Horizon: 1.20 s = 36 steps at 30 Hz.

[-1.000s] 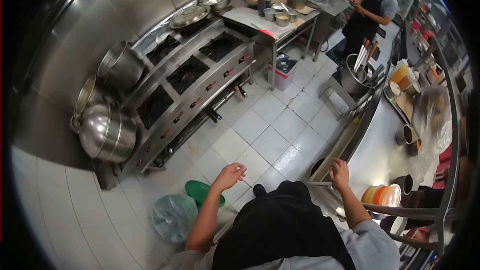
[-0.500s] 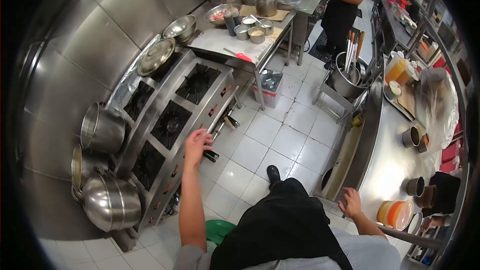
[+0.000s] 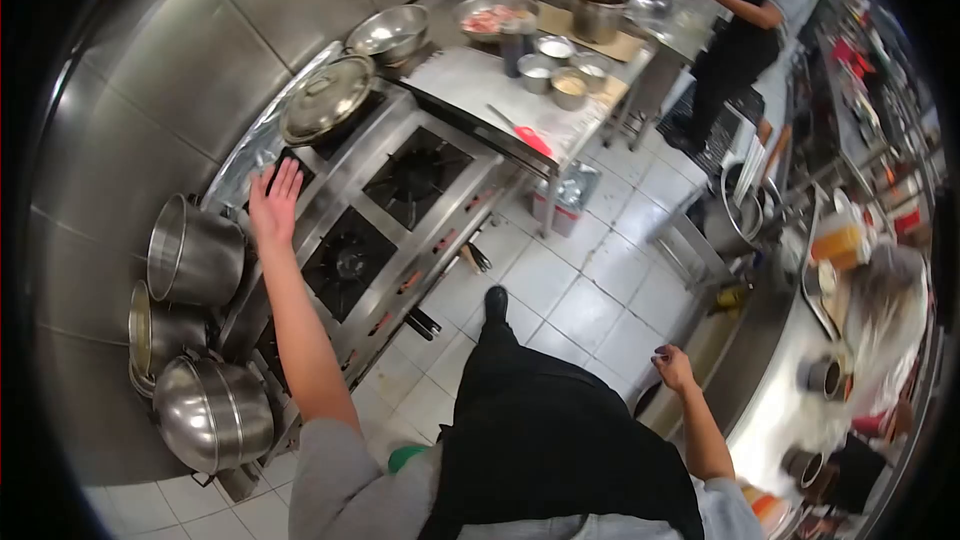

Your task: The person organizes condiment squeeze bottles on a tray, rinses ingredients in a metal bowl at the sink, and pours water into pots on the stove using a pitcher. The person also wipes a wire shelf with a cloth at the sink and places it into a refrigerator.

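My left hand (image 3: 275, 205) reaches out over the gas stove (image 3: 375, 195), fingers stretched and holding nothing. It hovers near the back burners, just short of a round metal lid (image 3: 327, 98) on a dark pan. To its left stands a deep steel pot (image 3: 195, 250) on its side. Front burners (image 3: 350, 255) with black grates lie to the right of my forearm. My right hand (image 3: 675, 367) hangs beside the steel counter (image 3: 770, 390), touching nothing. Its fingers look curled in, with nothing visible in them.
A side table (image 3: 450, 80) beyond the stove carries small metal tubs, a bowl of pinkish food (image 3: 490, 20) and a red spatula (image 3: 532, 140). A co-worker (image 3: 740, 50) stands at a wok farther back. A bin (image 3: 568, 202) sits under the table; white tiles (image 3: 590, 310) cover the floor.
My left hand has moved left over the back of the stove, its fingers straightening. My right hand has swung off the counter edge and its fingers have curled. The view has shifted toward the stove.
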Each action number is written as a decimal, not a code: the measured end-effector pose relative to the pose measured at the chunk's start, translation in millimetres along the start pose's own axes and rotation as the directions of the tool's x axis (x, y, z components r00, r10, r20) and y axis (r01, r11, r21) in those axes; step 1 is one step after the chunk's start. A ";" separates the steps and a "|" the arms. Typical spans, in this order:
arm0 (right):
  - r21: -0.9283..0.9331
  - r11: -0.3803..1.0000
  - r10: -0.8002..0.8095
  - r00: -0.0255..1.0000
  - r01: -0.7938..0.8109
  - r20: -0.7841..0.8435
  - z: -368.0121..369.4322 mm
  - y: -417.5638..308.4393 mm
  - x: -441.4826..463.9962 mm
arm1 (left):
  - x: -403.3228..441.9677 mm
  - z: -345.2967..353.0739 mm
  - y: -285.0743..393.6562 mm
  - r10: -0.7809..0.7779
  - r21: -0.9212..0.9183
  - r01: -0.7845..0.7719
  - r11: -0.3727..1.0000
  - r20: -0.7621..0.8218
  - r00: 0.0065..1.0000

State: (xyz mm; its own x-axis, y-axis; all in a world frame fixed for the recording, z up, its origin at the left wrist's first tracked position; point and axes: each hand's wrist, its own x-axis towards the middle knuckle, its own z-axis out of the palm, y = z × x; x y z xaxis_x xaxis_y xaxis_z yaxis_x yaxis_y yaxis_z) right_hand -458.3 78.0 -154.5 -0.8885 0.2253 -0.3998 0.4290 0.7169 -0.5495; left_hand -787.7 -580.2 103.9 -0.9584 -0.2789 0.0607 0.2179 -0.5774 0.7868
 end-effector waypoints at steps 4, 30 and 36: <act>0.007 0.998 0.061 0.993 -0.062 0.100 9.6 -48.0 36.5 | 104.5 0.1 -4.0 0.056 -0.038 -0.057 0.998 -0.013 0.998; 0.257 0.689 0.594 0.730 -0.678 0.337 42.2 -228.6 30.7 | 453.1 -86.1 -115.5 -0.110 -0.292 -0.010 0.956 -0.393 0.913; 0.296 0.823 0.395 0.864 -0.484 0.313 66.5 -176.4 30.4 | 440.6 -31.8 -52.5 0.024 -0.213 -0.087 0.973 -0.282 0.959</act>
State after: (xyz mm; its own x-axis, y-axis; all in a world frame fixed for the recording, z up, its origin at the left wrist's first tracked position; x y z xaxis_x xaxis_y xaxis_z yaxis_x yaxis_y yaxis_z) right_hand -550.2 -85.5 -118.6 -0.5471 0.2715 -0.7918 0.8315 0.2857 -0.4765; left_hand -1215.6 -697.2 69.8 -0.8618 -0.4980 -0.0964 0.3346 -0.7010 0.6297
